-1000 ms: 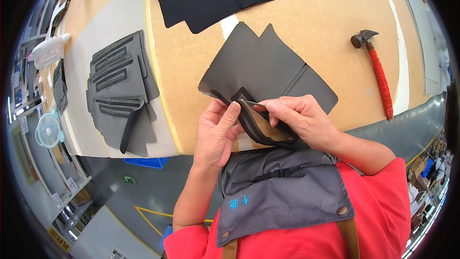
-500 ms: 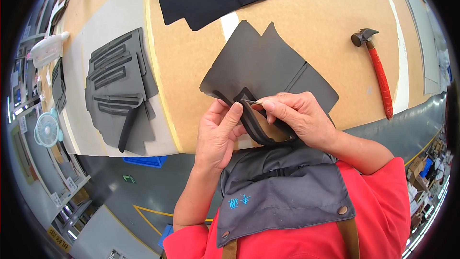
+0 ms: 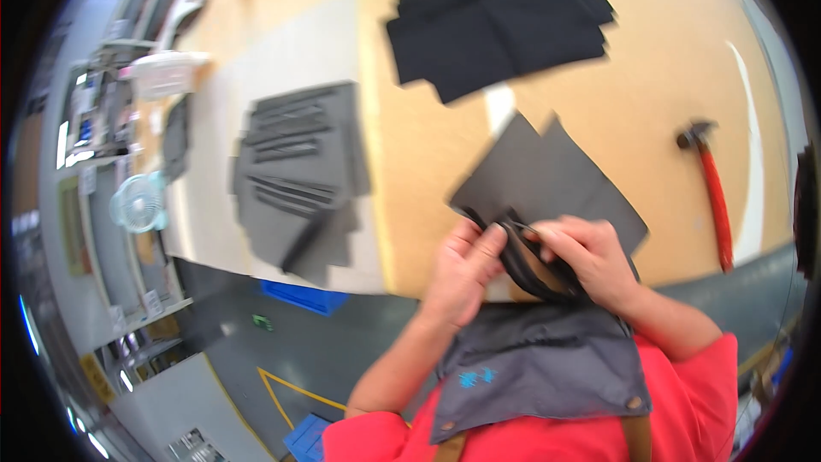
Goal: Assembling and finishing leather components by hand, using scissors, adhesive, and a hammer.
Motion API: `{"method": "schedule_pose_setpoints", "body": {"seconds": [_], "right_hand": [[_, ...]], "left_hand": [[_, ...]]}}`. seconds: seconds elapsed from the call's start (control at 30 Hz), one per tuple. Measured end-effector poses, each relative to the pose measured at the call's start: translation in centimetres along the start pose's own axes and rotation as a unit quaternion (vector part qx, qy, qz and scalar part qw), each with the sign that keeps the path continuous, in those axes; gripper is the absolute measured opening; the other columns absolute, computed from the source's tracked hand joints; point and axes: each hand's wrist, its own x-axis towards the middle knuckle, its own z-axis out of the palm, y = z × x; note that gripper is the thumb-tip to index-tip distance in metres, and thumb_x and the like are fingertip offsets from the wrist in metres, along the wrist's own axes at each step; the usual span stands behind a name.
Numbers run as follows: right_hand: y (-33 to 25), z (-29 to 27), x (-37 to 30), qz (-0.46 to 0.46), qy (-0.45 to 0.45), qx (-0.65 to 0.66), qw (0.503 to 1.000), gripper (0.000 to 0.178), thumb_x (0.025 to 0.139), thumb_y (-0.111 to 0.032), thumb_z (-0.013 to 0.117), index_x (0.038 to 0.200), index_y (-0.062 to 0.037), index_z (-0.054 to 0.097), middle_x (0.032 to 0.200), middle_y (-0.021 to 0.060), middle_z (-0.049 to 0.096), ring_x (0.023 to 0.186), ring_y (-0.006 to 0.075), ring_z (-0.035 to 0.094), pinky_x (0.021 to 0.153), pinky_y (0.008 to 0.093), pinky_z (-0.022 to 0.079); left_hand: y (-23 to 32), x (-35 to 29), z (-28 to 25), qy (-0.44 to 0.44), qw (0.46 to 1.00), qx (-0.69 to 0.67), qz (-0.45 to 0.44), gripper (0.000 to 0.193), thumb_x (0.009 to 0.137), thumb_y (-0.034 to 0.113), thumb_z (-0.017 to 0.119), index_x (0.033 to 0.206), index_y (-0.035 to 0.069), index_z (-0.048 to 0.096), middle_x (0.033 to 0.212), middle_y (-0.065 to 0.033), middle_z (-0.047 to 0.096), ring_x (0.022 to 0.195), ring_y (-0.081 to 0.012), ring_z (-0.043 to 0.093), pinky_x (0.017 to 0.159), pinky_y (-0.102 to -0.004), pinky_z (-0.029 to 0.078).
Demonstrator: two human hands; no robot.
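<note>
A grey flat panel (image 3: pixel 547 173) with a notched far edge lies at the table's near edge. Its near side has black trim curving around an opening, through which the tan tabletop shows. My left hand (image 3: pixel 466 272) pinches the black edging between thumb and fingers at the panel's near left corner. Just right of it, my right hand (image 3: pixel 592 258) is closed around a thin pointed tool (image 3: pixel 523 228), its tip against the black edging. Motion blur hides the tool's exact kind.
Left of the panel lies a stack of grey slotted pieces (image 3: pixel 295 175). Black panels (image 3: pixel 505 30) lie at the far side. A red-handled hammer (image 3: pixel 717 205) rests on the right. A small pale-blue fan (image 3: pixel 138 203) stands far left; a blue crate (image 3: pixel 304 298) is below the table edge.
The whole view has swung, so table, panel and hands appear farther right and lower, and blurred. Both hands keep their places on the panel, the tool still at the edging.
</note>
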Motion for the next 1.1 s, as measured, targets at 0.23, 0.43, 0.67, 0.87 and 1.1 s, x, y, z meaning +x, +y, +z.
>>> {"method": "schedule_pose_setpoints", "body": {"seconds": [0.23, 0.43, 0.67, 0.87, 1.1], "right_hand": [[1.2, -0.6, 0.0, -0.047, 0.017, 0.032, 0.998, 0.019, 0.1, -0.017, 0.068, 0.1, 0.0011, 0.07, 0.076, -0.0017, 0.059, 0.072, 0.0059, 0.053, 0.067, 0.0236, 0.042], [2.2, -2.0, 3.0, -0.134, -0.004, -0.098, 0.986, 0.034, 0.094, -0.02, 0.077, 0.072, -0.0018, 0.057, 0.062, 0.0009, 0.057, 0.061, 0.0059, 0.049, 0.055, 0.0273, 0.04], [2.0, -2.3, 7.6, -0.176, -0.013, -0.161, 0.971, 0.049, 0.096, -0.027, 0.076, 0.065, -0.0043, 0.045, 0.058, 0.0068, 0.039, 0.062, 0.0091, 0.033, 0.05, 0.0334, 0.034], [1.0, -1.9, 10.2, -0.275, -0.105, -0.213, 0.932, 0.045, 0.094, -0.027, 0.076, 0.07, -0.0015, 0.049, 0.063, 0.0127, 0.04, 0.059, 0.0234, 0.032, 0.052, 0.0373, 0.035], [-0.5, -1.9, 6.5, -0.26, 0.016, -0.194, 0.946, 0.03, 0.1, -0.03, 0.069, 0.106, -0.0003, 0.069, 0.082, 0.0098, 0.061, 0.073, 0.0233, 0.058, 0.07, 0.0343, 0.048]], "left_hand": [[0.8, -0.3, 0.0, 0.018, 1.0, 0.011, -0.009, 0.026, 0.103, 0.022, 0.067, 0.125, 0.009, 0.061, 0.113, -0.001, 0.071, 0.098, -0.0109, 0.07, 0.082, -0.0284, 0.059], [0.2, -1.6, -1.8, 0.024, 0.998, 0.066, -0.003, 0.027, 0.098, 0.021, 0.074, 0.119, 0.005, 0.067, 0.106, -0.002, 0.073, 0.09, -0.0111, 0.071, 0.078, -0.0273, 0.061], [1.0, -2.1, -0.7, 0.067, 0.995, 0.069, -0.012, 0.037, 0.096, 0.009, 0.074, 0.13, 0.005, 0.06, 0.114, -0.0052, 0.071, 0.097, -0.0152, 0.07, 0.073, -0.031, 0.063], [0.1, -3.3, -2.1, -0.039, 0.988, -0.11, -0.105, 0.028, 0.099, 0.005, 0.069, 0.126, 0.009, 0.061, 0.11, -0.0016, 0.067, 0.083, -0.008, 0.056, 0.057, -0.0238, 0.038], [-0.9, -2.7, -0.3, 0.013, 0.999, -0.028, 0.016, 0.024, 0.099, 0.007, 0.071, 0.12, 0.008, 0.059, 0.101, -0.0015, 0.065, 0.078, -0.01, 0.056, 0.058, -0.0259, 0.04]]}}
